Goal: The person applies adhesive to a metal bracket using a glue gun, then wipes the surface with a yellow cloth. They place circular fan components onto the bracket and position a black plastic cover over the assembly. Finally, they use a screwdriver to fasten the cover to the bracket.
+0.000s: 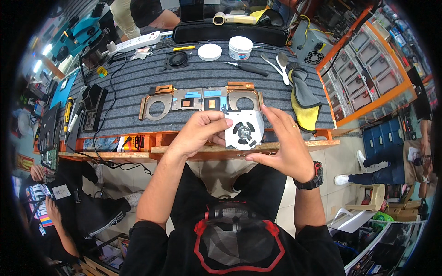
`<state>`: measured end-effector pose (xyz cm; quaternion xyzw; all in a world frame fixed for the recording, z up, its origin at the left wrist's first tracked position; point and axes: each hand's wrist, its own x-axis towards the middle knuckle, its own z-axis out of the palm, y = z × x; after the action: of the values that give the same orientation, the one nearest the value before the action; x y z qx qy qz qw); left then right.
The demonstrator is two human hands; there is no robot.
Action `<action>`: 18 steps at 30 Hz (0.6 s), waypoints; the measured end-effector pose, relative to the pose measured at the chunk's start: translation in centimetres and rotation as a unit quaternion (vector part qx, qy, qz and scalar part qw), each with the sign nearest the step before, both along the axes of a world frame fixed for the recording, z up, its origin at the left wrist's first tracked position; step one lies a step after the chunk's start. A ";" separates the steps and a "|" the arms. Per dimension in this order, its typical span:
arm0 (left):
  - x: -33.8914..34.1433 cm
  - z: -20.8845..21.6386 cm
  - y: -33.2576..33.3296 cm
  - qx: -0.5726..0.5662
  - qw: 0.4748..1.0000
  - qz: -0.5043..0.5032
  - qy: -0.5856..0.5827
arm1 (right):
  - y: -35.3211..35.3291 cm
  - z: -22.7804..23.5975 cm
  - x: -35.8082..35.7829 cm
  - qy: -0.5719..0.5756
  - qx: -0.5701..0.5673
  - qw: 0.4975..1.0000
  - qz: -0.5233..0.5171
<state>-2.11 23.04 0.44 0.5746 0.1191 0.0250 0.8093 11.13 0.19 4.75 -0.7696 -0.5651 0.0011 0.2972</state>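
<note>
Here, left fingers [220, 125] pinch the fan [244, 133] edgewise, likely keeping its face clear; right fingers [282, 122] spread wide alongside.

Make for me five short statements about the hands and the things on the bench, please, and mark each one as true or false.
1. The left hand holds the fan unit. True.
2. The right hand is closed into a fist. False: the right hand is open beside the fan unit.
3. The metal heatsink frame lies on the striped mat. True.
4. The watch is on the left wrist. False: the watch is on the right wrist.
5. The grey and yellow cloth lies to the right of the heatsink frame. True.
</note>
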 end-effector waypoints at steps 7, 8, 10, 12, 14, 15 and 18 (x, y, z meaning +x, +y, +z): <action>0.2 -1.4 -0.5 0.014 0.999 -0.033 -0.010 | 0.3 -0.6 0.2 -0.045 0.006 0.999 0.022; 0.1 -0.8 -0.9 -0.007 1.000 -0.016 -0.021 | 0.4 -0.7 0.1 -0.038 0.028 0.999 0.008; 0.1 -0.7 -1.9 -0.034 0.997 0.008 -0.069 | 0.7 -1.1 -0.2 -0.021 0.082 0.995 -0.050; -0.1 -2.2 -4.1 -0.065 0.989 0.060 -0.120 | 1.4 -2.3 -0.9 -0.001 0.149 0.980 -0.131; -0.3 -1.9 -6.0 -0.047 0.989 0.090 -0.109 | 1.8 -2.7 -1.9 -0.015 0.130 0.979 -0.158; -0.3 -2.0 -6.2 -0.028 0.991 0.104 -0.085 | 1.9 -3.0 -2.4 -0.022 0.120 0.978 -0.172; -0.1 -0.7 -4.0 -0.030 0.994 0.087 -0.050 | 0.8 -2.6 -2.1 0.031 0.144 0.980 -0.137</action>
<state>-2.22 18.99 -0.29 0.5359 0.1288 0.1207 0.8257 9.01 1.02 2.17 -0.7881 -0.4392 -0.0970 0.4202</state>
